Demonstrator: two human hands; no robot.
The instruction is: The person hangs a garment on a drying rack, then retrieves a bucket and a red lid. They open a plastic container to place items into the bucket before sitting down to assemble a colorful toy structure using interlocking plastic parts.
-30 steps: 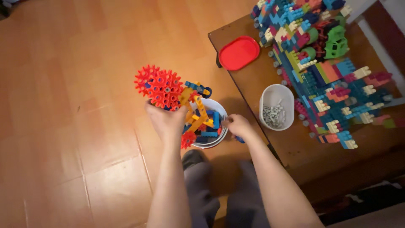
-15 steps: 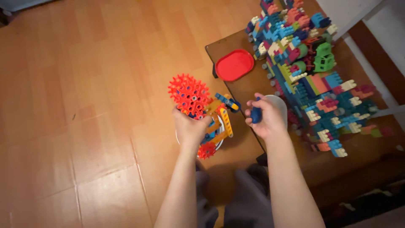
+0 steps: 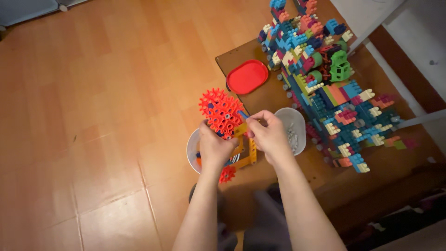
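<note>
Hands joined toy parts over a bowl.
Left hand (image 3: 214, 148) gripped the red spiky plastic gear assembly (image 3: 222, 113); at 3 o'clock, right hand (image 3: 268, 135) pinched a small blue plastic piece (image 3: 243, 114).

Two bare forearms come up from the near edge, with no sleeves, watch, rings or bracelets visible. The left hand (image 3: 214, 148) and right hand (image 3: 268, 134) wear no gloves. Below them, the lap shows dark grey trousers (image 3: 260, 218), soft and blurred.
</note>
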